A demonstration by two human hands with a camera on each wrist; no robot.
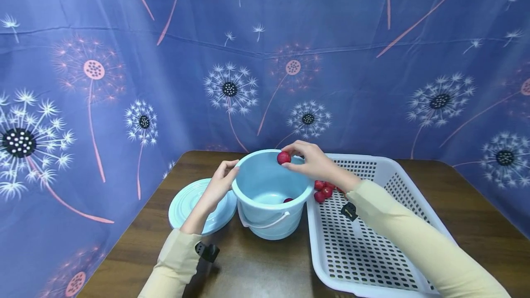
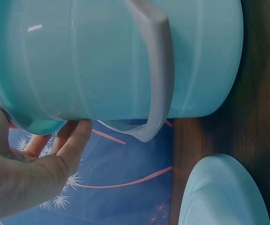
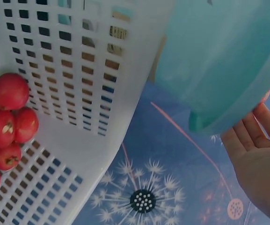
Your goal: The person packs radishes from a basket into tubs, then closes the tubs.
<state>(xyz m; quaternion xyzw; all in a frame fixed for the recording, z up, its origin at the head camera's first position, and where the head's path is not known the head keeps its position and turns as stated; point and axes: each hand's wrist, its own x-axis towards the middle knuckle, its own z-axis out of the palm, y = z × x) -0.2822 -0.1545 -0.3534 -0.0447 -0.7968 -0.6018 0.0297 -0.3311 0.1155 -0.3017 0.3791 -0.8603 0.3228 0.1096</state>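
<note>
My right hand (image 1: 308,160) pinches a small red apple (image 1: 283,157) between thumb and fingertips, above the opening of a light-blue bucket (image 1: 269,220). My left hand (image 1: 221,180) grips the bucket's rim on the left side, its thumb at the rim and its fingers against the outer wall in the left wrist view. Inside the bucket, part of another red apple (image 1: 288,200) shows near the bottom. A white handle (image 2: 160,70) hangs down the bucket's front. In the right wrist view the bucket hides most of the held apple and the fingertips.
A white perforated basket (image 1: 319,261) stands right of the bucket, with several red apples (image 3: 10,91) at its far left corner. The round light-blue lid (image 1: 180,210) lies left of the bucket on the wooden table (image 1: 136,261). Behind hangs a blue dandelion-print cloth (image 1: 352,82).
</note>
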